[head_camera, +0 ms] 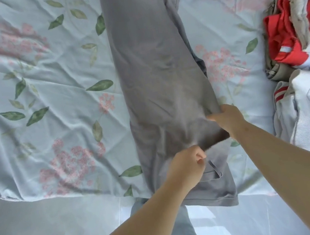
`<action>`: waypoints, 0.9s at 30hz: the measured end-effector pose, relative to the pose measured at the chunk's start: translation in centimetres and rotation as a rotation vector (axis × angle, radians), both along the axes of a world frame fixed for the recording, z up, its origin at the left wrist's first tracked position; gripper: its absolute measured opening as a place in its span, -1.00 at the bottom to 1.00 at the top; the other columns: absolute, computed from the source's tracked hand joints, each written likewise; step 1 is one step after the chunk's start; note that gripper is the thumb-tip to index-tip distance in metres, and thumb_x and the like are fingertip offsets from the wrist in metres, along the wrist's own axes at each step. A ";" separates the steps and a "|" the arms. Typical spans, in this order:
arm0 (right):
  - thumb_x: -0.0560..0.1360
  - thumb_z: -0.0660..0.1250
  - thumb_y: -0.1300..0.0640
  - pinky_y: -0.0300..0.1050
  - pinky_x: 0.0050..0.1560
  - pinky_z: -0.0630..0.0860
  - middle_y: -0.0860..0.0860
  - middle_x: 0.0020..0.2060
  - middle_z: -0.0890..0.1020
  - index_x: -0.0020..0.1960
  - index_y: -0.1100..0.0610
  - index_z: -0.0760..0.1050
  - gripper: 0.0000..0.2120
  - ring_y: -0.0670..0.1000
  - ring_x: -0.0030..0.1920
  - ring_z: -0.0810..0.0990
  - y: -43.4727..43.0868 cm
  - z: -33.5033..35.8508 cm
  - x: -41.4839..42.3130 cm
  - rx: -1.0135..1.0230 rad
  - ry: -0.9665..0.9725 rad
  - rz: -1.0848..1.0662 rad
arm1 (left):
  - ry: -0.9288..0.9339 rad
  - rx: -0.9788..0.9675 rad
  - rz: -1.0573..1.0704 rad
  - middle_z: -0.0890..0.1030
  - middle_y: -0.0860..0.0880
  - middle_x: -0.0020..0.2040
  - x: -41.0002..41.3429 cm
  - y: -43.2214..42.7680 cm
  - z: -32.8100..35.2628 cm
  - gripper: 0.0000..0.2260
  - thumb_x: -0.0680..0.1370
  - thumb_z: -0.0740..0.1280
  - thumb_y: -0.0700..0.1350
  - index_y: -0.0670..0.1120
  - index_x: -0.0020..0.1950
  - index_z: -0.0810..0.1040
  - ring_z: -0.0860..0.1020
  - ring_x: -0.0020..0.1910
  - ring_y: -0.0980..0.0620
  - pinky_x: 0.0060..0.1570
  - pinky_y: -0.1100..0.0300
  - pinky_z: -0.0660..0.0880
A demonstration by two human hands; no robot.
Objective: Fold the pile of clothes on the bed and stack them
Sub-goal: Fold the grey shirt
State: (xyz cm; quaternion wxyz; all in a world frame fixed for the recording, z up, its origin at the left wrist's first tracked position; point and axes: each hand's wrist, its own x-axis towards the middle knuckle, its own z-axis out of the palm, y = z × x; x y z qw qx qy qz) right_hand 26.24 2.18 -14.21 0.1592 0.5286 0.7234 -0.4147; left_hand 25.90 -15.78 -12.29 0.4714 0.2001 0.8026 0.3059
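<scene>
Grey fabric of a long garment (153, 68) is laid down the middle of the bed (37, 83), its end hung over the near edge. It is pinched by the curled left hand (186, 164) and gripped at its right side by the right hand (227, 119). Crumpled clothes (297, 39) are heaped at the right edge.

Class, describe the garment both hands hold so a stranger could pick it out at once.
Start at the flowered bed sheet. Down its middle runs a long grey garment, gripped near its lower end by the left hand and right hand. Unlike the red and white pile on the right, it is plain grey and stretched out.
</scene>
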 end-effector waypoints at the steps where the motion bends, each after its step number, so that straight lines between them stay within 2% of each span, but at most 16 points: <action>1: 0.42 0.35 0.21 -0.10 -0.21 0.34 0.10 -0.25 0.49 -0.08 0.21 0.46 -0.88 0.13 -0.18 0.46 -0.4 0.0 0.8 -0.011 0.011 -0.023 | 0.033 -0.017 -0.012 0.61 0.08 0.10 0.3 -0.9 -0.1 -0.81 0.55 0.21 -0.15 0.01 0.09 0.56 0.55 0.09 0.07 0.08 0.16 0.47; 6: 0.43 0.29 0.33 -0.13 -0.31 0.33 0.12 -0.29 0.47 -0.16 0.21 0.45 -0.95 0.09 -0.31 0.41 -1.9 -0.3 4.6 -0.093 0.031 -0.216 | 0.235 -0.072 -0.167 0.52 0.05 0.19 2.2 -4.9 -1.2 -0.77 0.55 0.24 -0.09 0.00 0.20 0.50 0.45 0.19 0.02 0.16 0.16 0.38; 8: 0.45 0.25 0.36 -0.11 -0.26 0.38 0.14 -0.23 0.47 -0.18 0.19 0.43 -0.90 0.10 -0.25 0.41 -2.2 -0.3 5.5 -0.145 0.031 -0.300 | 0.361 -0.119 -0.212 0.50 0.03 0.18 2.9 -6.0 -1.5 -0.72 0.51 0.32 -0.05 -0.01 0.21 0.49 0.43 0.18 -0.03 0.17 0.13 0.36; 9: 0.46 0.22 0.37 -0.12 -0.26 0.38 0.14 -0.20 0.46 -0.17 0.19 0.43 -0.88 0.10 -0.21 0.41 -2.3 -0.1 5.9 -0.177 0.038 -0.347 | 0.436 -0.139 -0.229 0.52 0.00 0.12 3.2 -6.5 -1.6 -0.68 0.43 0.40 -0.03 -0.01 0.17 0.52 0.46 0.12 -0.07 0.12 0.10 0.39; 12: 0.51 0.14 0.38 -0.15 -0.28 0.45 0.13 -0.21 0.46 -0.04 0.21 0.44 -0.84 0.07 -0.24 0.44 -2.5 0.4 6.9 -0.257 0.066 -0.426 | 0.623 -0.165 -0.290 0.56 -0.01 -0.16 3.7 -7.3 -2.3 -0.52 0.03 0.59 -0.02 0.01 -0.09 0.60 0.56 -0.22 -0.07 -0.28 0.10 0.52; 14: 0.51 0.10 0.41 -0.11 -0.30 0.48 0.13 -0.29 0.47 -0.09 0.20 0.44 -0.80 0.06 -0.31 0.46 -2.5 0.6 7.9 -0.325 0.087 -0.474 | 0.682 -0.162 -0.313 0.55 -0.02 -0.19 3.6 -7.7 -2.7 -0.47 -0.03 0.60 -0.02 0.00 -0.11 0.60 0.55 -0.27 -0.06 -0.34 0.10 0.52; 16: 0.49 0.09 0.45 -0.12 -0.38 0.51 0.13 -0.34 0.46 -0.20 0.19 0.42 -0.75 0.07 -0.36 0.47 -2.6 0.7 9.0 -0.408 0.125 -0.547 | 0.707 -0.152 -0.340 0.54 -0.03 -0.20 3.1 -8.1 -2.7 -0.47 -0.03 0.62 -0.01 -0.01 -0.11 0.59 0.55 -0.29 -0.07 -0.34 0.10 0.51; 18: 0.48 0.08 0.47 -0.20 -0.46 0.53 0.13 -0.36 0.47 -0.20 0.18 0.42 -0.74 0.06 -0.44 0.50 -2.8 1.2 10.1 -0.494 0.174 -0.599 | 0.724 -0.156 -0.361 0.54 -0.02 -0.26 2.6 -8.5 -2.7 -0.52 0.00 0.64 -0.03 -0.02 -0.15 0.59 0.55 -0.33 -0.06 -0.37 0.11 0.50; 20: 0.50 0.08 0.48 -0.18 -0.46 0.56 0.13 -0.42 0.53 -0.17 0.21 0.44 -0.74 0.01 -0.52 0.56 -3.0 1.8 10.8 -0.583 0.233 -0.642 | 0.736 -0.150 -0.358 0.55 0.00 -0.35 2.2 -9.0 -2.5 -0.63 0.07 0.63 -0.12 -0.04 -0.21 0.58 0.55 -0.39 -0.06 -0.39 0.12 0.48; 22: 0.51 0.09 0.49 -0.15 -0.42 0.60 0.09 -0.46 0.61 -0.14 0.23 0.46 -0.74 -0.01 -0.49 0.61 -3.2 2.5 11.5 -0.666 0.290 -0.643 | 0.700 -0.176 -0.336 0.57 -0.04 -0.32 1.8 -9.4 -1.8 -0.78 0.25 0.55 -0.21 -0.09 -0.19 0.58 0.56 -0.32 -0.12 -0.31 0.09 0.46; 24: 0.53 0.13 0.46 -0.15 -0.38 0.61 0.06 -0.44 0.64 -0.09 0.23 0.48 -0.78 -0.03 -0.45 0.63 -3.2 3.2 12.1 -0.715 0.323 -0.622 | 0.681 -0.167 -0.254 0.57 -0.12 -0.21 1.5 -9.9 -1.3 -0.90 0.40 0.36 -0.28 -0.16 -0.10 0.57 0.54 -0.18 -0.18 -0.23 0.09 0.38; 27: 0.55 0.16 0.41 -0.16 -0.36 0.61 0.03 -0.49 0.55 -0.04 0.25 0.49 -0.83 -0.09 -0.54 0.49 -3.0 3.8 12.8 -0.727 0.309 -0.531 | 0.733 -0.048 -0.160 0.46 -0.07 -0.31 1.4 -11.4 0.2 -0.89 0.28 0.29 -0.29 -0.15 -0.23 0.48 0.44 -0.36 -0.11 -0.47 0.30 0.18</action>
